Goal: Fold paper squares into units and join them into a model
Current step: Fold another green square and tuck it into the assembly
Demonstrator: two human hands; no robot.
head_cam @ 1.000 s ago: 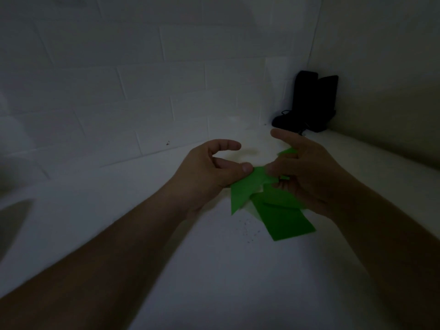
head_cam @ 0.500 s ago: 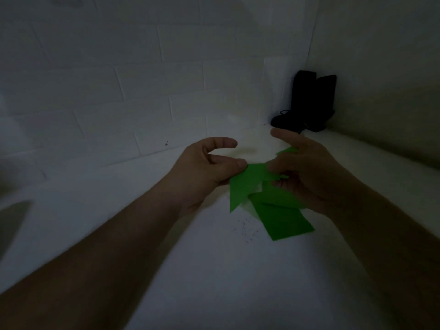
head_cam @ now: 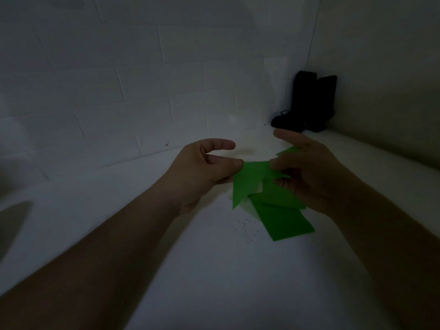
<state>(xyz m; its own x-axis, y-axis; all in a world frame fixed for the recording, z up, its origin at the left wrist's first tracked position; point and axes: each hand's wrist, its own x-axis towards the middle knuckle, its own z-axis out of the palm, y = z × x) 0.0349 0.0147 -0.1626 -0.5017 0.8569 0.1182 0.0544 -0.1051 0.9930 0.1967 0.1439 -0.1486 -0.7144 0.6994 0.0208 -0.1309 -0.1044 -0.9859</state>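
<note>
Dim white-tiled corner (head_cam: 147, 77), white surface (head_cam: 214, 270), black boots (head_cam: 309, 103) against the wall.

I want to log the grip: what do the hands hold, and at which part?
Both pinch one folded green paper: left hand at its upper left corner, right hand at its right end.

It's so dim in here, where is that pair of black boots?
In the head view, the black boots stand at upper right in the corner where the tiled wall meets the side wall, beyond the right hand.
</note>
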